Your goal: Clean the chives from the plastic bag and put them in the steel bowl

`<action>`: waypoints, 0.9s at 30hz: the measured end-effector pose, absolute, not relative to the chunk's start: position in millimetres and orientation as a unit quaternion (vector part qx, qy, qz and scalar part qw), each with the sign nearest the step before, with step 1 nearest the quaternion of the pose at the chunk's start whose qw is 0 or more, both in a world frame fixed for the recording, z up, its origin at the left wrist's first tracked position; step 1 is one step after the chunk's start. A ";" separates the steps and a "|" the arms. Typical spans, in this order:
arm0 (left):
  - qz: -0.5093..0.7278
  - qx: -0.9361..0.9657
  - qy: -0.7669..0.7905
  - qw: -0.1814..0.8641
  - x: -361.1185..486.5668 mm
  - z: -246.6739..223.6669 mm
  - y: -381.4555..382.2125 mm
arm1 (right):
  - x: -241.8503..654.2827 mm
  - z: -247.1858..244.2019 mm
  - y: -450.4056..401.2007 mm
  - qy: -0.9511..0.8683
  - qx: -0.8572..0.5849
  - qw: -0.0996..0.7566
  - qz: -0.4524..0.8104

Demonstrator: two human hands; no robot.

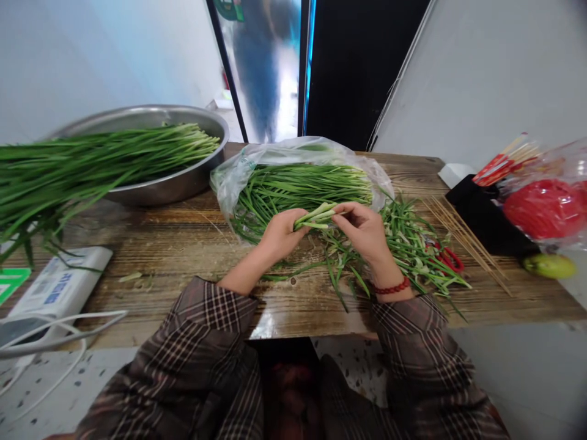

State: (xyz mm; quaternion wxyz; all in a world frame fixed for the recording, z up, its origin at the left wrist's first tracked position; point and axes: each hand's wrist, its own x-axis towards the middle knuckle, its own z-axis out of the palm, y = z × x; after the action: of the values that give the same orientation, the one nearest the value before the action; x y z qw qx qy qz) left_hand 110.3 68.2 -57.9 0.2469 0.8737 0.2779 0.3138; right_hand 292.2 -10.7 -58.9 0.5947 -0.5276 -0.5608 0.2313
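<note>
My left hand (283,234) is closed round a small bunch of garlic chives (316,216), whose pale stem ends point right. At those ends, the thumb and fingers of my right hand (362,231) are pinched together; whether a stem or leaf lies between them is too small to make out. Just behind both hands, a large bundle of chives (307,183) lies in an open clear plastic bag (229,177). Loose trimmed leaves and stem scraps (413,244) are heaped beside and under my right hand.
A steel basin (160,194) heaped with chives stands back left, leaves hanging over a white box (64,281) and cables (64,321). Rightward lie red-handled scissors (452,260), thin wooden skewers (472,244), a black holder (486,214), a bagged red item (545,208) and a yellow-green fruit (549,266).
</note>
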 end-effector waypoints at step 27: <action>0.330 0.849 0.309 0.274 109.1 -55.4 67.2 | 302.9 -58.6 -8.2 -0.549 -0.615 0.567 0.013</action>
State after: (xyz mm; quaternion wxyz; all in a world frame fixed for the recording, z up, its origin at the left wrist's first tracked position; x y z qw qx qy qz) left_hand 109.1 67.2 -55.4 0.2741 0.8487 0.3090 0.3303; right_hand 302.9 -8.2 -58.6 0.5668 -0.6145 -0.5486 0.0131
